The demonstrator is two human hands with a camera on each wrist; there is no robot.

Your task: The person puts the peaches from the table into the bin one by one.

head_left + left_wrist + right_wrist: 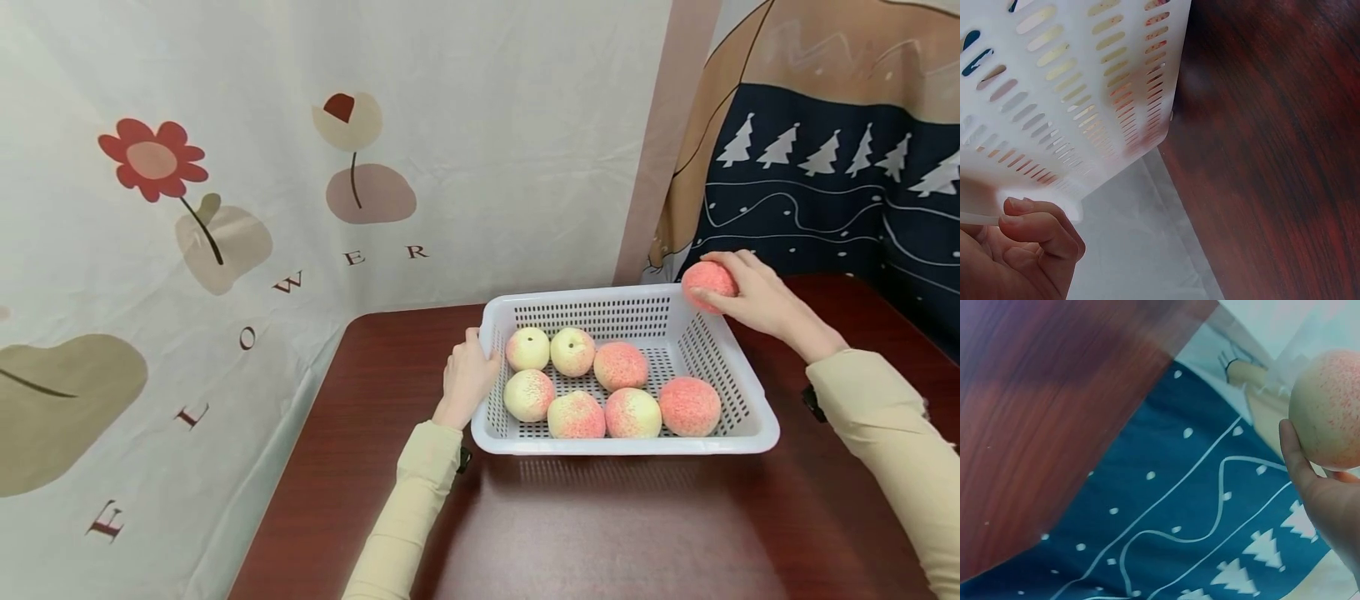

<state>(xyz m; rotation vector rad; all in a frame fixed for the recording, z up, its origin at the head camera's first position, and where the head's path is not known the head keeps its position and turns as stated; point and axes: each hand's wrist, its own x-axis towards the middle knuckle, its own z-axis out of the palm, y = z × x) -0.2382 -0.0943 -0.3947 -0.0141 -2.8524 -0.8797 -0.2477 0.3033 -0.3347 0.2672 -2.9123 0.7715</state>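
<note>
A white perforated plastic basket (626, 447) stands on the dark red table, with several yellow and pink peaches (621, 366) lying in it. My left hand (467, 375) grips the basket's left rim, its fingers curled over the edge in the left wrist view. Above the basket's far right corner, my right hand (761, 292) holds a pink peach (708, 286) between thumb and fingers. The right wrist view shows this peach (1329, 412) from its paler yellow side. Inside the basket, the peaches gather toward the left and front, and the bare bottom shows at the back right.
The reddish-brown wooden table (600, 525) extends in front of the basket and to both sides. A pale curtain (510, 150) with printed flowers and letters hangs behind it. At the right hangs a dark blue cloth (810, 200) with white trees.
</note>
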